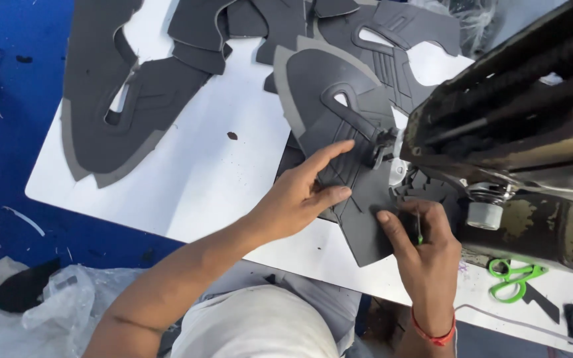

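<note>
free: bare white table [213, 172] left of hands | blocked: sewing machine [518, 126] right, grey cut pieces [121, 99] behind

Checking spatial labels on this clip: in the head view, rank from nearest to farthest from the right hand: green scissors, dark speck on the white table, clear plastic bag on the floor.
From the right hand:
1. Green scissors, just to its right on the table.
2. Dark speck, up-left on the white table.
3. Clear plastic bag, far left on the floor.

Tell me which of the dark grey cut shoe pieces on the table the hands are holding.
The shoe piece under the sewing machine's presser foot: left hand flat on it, right hand at its near edge. The big piece at far left and the pile behind lie untouched.
</note>
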